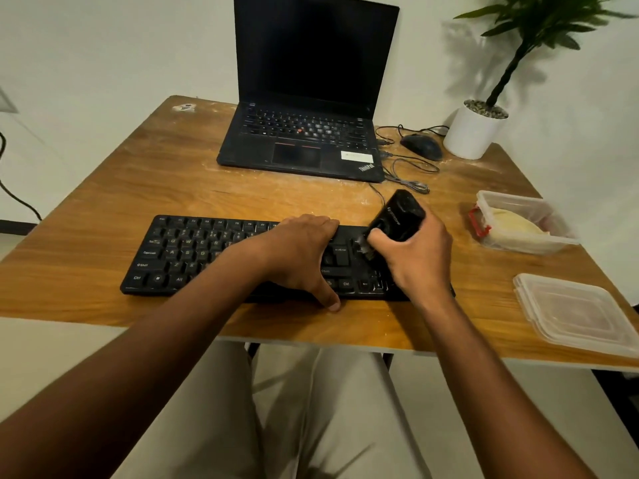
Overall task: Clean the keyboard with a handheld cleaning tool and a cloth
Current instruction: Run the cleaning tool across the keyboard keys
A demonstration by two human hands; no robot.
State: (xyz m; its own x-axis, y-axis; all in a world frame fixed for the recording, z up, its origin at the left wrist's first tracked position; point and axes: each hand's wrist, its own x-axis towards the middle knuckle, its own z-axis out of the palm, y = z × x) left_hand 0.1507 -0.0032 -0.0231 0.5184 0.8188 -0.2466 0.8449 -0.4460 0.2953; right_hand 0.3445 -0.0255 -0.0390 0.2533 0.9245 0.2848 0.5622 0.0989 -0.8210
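A black keyboard (193, 254) lies along the near part of the wooden table (138, 188). My left hand (297, 250) lies flat across its middle, fingers over the far rows and thumb on the table at its front edge. My right hand (415, 257) grips a black handheld cleaning tool (401, 216), tilted, with its brush end down on the keys at the keyboard's right end. A pale cloth (515, 226) sits in an open clear container (529, 243) to the right.
An open black laptop (304, 140) stands behind the keyboard, with a mouse (422, 146) and loose cables (408, 174) to its right. A white plant pot (473, 133) is at the back right corner. A clear lid (574, 316) lies at the near right edge.
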